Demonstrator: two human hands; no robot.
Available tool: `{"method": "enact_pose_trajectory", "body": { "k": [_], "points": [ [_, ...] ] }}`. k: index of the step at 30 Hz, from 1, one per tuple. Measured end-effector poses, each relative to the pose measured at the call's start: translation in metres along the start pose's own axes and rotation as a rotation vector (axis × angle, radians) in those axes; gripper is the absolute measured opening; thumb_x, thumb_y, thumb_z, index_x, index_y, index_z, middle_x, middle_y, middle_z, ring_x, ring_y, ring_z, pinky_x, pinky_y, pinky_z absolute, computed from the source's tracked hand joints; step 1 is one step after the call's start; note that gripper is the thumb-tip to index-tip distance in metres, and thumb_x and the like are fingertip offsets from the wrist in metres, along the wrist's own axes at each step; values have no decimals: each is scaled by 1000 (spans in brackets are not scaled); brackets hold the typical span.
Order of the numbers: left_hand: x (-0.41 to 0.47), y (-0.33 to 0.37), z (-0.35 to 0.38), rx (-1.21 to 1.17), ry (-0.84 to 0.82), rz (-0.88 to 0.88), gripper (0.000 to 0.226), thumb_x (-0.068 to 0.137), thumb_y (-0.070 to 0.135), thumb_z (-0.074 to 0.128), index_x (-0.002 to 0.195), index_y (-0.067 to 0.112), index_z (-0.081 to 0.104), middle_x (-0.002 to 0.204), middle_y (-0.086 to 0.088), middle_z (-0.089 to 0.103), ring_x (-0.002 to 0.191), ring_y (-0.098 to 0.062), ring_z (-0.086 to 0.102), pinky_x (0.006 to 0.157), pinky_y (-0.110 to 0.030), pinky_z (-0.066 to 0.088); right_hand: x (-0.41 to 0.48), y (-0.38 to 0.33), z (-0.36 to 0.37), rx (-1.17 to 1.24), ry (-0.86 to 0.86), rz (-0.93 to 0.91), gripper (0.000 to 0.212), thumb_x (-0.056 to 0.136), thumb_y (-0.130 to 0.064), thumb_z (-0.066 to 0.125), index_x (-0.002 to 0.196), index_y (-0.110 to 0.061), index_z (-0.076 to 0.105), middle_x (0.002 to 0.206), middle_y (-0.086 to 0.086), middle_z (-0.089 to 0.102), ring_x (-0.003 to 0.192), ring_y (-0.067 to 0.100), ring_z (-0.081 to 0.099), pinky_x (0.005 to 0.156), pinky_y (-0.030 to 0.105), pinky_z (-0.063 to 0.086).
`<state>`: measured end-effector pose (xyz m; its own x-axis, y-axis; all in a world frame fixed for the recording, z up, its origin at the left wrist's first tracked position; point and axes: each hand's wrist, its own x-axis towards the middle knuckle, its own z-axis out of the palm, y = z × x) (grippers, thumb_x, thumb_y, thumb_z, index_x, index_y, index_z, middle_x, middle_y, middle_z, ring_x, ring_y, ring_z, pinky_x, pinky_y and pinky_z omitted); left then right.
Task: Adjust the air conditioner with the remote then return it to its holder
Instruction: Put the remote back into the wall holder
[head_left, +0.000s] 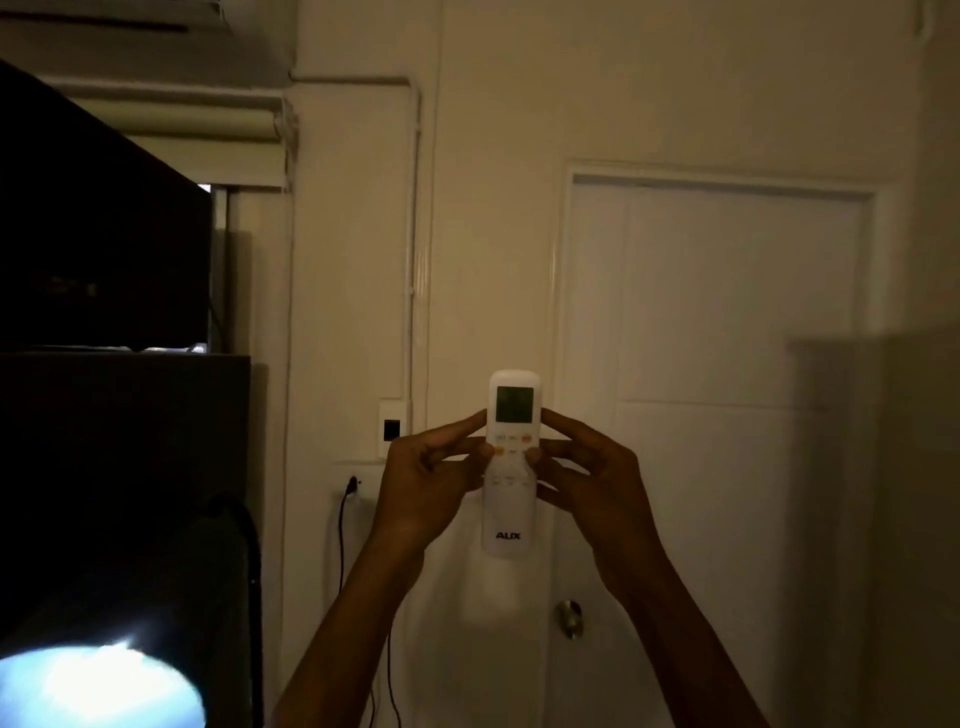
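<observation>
Remote: white, upright, held up in mid-air at the centre of the scene, in front of a pale wall and door; small greenish display near its top, rows of buttons below it with orange ones among them, "AUX" printed near the bottom end.
Left hand: on the left edge of the remote, fingers curled around its side and back, thumb lying over the button area near an orange button; gripping the remote.
Right hand: on the right edge of the remote, fingers bent around its side, thumb on the button area just below the right orange button; gripping the remote.
Forearms: bare, rising from the bottom edge and meeting at the remote.
Wall plate: pale, with a dark square in it, on the wall just left of the left hand; whether a holder, cannot tell.
Cable: dark, plugged into the wall below the plate, hanging down beside the left forearm.
Door: pale, panelled, far behind the remote and to the right.
Door knob: metallic, low on the door, between the two forearms.
Air conditioner: only its lower edge in view, top left, high on the wall.
Dark cabinet: large, filling the left side, near the camera.
Bright glare: bluish-white patch at the bottom left corner, blurred.
</observation>
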<state>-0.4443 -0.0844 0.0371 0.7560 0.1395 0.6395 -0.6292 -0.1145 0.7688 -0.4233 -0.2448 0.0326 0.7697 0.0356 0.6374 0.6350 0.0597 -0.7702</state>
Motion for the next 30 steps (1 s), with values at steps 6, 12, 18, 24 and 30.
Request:
{"method": "enact_pose_trajectory", "body": {
  "k": [6, 12, 18, 24, 30],
  "points": [
    [52, -47, 16, 1, 3, -3, 42, 82, 6, 64, 124, 15, 60, 99, 2, 73, 85, -1, 71, 63, -14, 56, 60, 50, -9, 31, -34, 12, 40, 81, -12, 70, 116, -32, 63, 100, -8, 73, 89, 8, 72, 68, 26, 61],
    [109, -93, 30, 39, 53, -19, 41, 82, 11, 66, 122, 21, 62, 99, 7, 74, 86, 3, 70, 64, -11, 55, 121, 99, -13, 69, -72, 20, 39, 81, -9, 69, 113, -32, 63, 107, -1, 73, 93, 15, 73, 76, 35, 62],
    [159, -132, 34, 57, 85, -24, 42, 82, 12, 66, 123, 19, 62, 105, -1, 75, 96, -10, 71, 74, -22, 60, 178, 142, -11, 90, -121, 4, 40, 81, -8, 70, 112, -32, 62, 107, -4, 72, 90, 8, 73, 66, 24, 61],
    [204, -172, 32, 45, 126, -64, 40, 82, 7, 66, 119, 19, 63, 99, 1, 75, 87, -5, 72, 63, -17, 58, 224, 188, 2, 121, -135, 41, 39, 80, -10, 70, 110, -35, 62, 112, 1, 72, 96, 16, 72, 74, 33, 62],
    [253, -221, 18, 60, 124, -79, 39, 81, 6, 66, 115, 25, 64, 86, 12, 77, 88, -8, 72, 66, -22, 59, 268, 239, 24, 111, -120, 35, 41, 81, -7, 69, 108, -37, 64, 108, -2, 74, 94, 14, 72, 72, 31, 62]
  ]
}}
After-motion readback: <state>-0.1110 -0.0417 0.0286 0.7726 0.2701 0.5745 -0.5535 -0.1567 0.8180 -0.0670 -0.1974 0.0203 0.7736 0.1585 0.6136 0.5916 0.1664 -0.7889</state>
